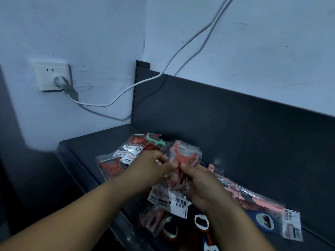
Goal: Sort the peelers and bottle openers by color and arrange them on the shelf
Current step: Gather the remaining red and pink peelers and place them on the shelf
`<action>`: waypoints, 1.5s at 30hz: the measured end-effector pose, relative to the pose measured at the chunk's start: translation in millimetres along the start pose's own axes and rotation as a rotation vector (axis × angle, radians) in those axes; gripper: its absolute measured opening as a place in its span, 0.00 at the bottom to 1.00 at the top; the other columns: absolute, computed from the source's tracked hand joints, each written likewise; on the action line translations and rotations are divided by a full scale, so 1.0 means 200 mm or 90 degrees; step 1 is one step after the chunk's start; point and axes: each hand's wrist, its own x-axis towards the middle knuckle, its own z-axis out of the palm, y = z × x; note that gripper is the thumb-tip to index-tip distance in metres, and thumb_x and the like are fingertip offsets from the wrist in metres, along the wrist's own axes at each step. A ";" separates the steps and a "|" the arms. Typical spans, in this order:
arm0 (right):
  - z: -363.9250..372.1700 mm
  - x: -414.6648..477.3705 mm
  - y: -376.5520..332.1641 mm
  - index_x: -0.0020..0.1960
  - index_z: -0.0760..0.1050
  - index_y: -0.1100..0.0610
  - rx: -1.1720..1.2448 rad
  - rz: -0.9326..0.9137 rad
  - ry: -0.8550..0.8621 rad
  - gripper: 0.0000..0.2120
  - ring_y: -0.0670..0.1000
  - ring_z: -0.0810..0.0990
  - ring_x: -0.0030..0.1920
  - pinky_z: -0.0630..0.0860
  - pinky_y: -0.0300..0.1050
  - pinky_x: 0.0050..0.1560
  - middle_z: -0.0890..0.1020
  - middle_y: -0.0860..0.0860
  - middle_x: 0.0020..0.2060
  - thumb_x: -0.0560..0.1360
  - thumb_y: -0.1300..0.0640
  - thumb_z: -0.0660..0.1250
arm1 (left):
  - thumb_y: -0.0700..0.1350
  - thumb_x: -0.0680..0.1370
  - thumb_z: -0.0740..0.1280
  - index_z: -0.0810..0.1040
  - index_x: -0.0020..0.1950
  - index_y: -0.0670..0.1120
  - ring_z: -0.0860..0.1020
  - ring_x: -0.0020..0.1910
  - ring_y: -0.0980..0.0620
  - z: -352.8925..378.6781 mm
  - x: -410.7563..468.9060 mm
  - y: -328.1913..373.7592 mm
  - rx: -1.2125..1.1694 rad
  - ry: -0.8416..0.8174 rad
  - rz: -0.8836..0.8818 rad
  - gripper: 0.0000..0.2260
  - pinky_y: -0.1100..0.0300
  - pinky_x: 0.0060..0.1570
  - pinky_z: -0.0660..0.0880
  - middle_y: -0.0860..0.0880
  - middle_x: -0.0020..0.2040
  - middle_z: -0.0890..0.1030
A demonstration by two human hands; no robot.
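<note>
- Place: a shop or its stockroom, judging by fittings and stock; which of the two cannot be told.
- Shelf (94, 142): dark grey metal display deck.
- Back panel (235, 124): matching dark sheet, standing along the shelf's rear edge.
- Slotted upright (135, 87): column of punched slots, at the shelf's rear left corner, as on retail racking.
- Bagged peelers (110, 168): orange-red, pink and one green, each in a clear sleeve with a printed white label, heaped on the shelf.
- Bottle openers (201, 222): blue and red, also bagged, near the shelf's front edge.
- Wall (90, 33): pale, scuffed paint, behind and left of the shelf.
- Wall socket (51, 76): plug in place, white cable (126, 89) trailing above the shelf.
</note>
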 end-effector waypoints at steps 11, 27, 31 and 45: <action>0.04 0.02 0.04 0.57 0.77 0.64 0.003 0.039 0.017 0.10 0.58 0.84 0.46 0.80 0.49 0.39 0.85 0.60 0.48 0.78 0.65 0.61 | 0.69 0.73 0.59 0.65 0.72 0.56 0.59 0.73 0.40 -0.22 0.07 -0.37 0.507 -0.008 -0.255 0.31 0.41 0.68 0.56 0.43 0.74 0.63; -0.04 -0.01 0.04 0.55 0.77 0.64 0.007 0.050 0.023 0.09 0.57 0.85 0.45 0.81 0.50 0.40 0.85 0.60 0.47 0.79 0.67 0.60 | 0.36 0.72 0.66 0.75 0.60 0.49 0.75 0.54 0.50 -0.15 -0.02 -0.32 0.204 0.155 0.046 0.17 0.59 0.49 0.73 0.51 0.55 0.74; -0.06 -0.01 0.04 0.58 0.77 0.64 -0.002 0.048 0.039 0.10 0.60 0.84 0.50 0.80 0.55 0.49 0.85 0.60 0.48 0.79 0.66 0.60 | 0.40 0.74 0.68 0.71 0.65 0.56 0.72 0.54 0.58 -0.10 -0.10 -0.19 0.154 0.176 0.165 0.21 0.67 0.47 0.66 0.59 0.56 0.70; -0.33 -0.14 -0.03 0.60 0.76 0.63 -0.004 -0.049 -0.019 0.12 0.64 0.82 0.50 0.80 0.59 0.50 0.83 0.65 0.51 0.79 0.66 0.61 | 0.42 0.77 0.67 0.80 0.47 0.52 0.73 0.55 0.67 0.27 -0.19 0.15 0.030 -0.039 0.247 0.05 0.69 0.54 0.70 0.60 0.57 0.75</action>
